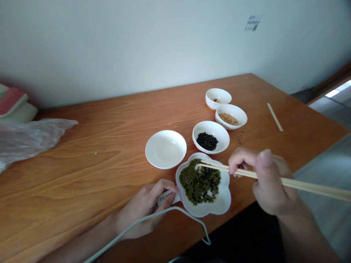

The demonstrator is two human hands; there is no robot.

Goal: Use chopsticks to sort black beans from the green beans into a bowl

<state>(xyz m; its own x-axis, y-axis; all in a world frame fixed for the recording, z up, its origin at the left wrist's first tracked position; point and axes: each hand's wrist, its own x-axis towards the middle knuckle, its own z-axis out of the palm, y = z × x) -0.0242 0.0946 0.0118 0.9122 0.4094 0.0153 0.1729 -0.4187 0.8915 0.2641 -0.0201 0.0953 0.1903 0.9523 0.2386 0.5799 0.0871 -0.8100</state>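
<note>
My left hand (pixel 149 204) grips the handle of a flower-shaped bowl (pixel 226 199) near the table's front edge. Green beans (pixel 189 179) mixed with black ones lie in it. My right hand (pixel 267 179) holds a pair of wooden chopsticks (pixel 246 173), whose tips are in the bowl, close to a small pale piece. Just behind stands a white bowl of black beans (pixel 207 141). An empty white bowl (pixel 166 149) is to its left. Farther back are a bowl of tan beans (pixel 228 118) and a bowl with a few reddish and pale bits (pixel 216 100).
A thin wooden strip (pixel 275 117) lies at the right of the table (pixel 117 120). On the far left are a clear plastic bag (pixel 33 138) and a red and cream object (pixel 15 104). A pale cable (pixel 137 221) crosses over my left hand. Behind the table rises a wall.
</note>
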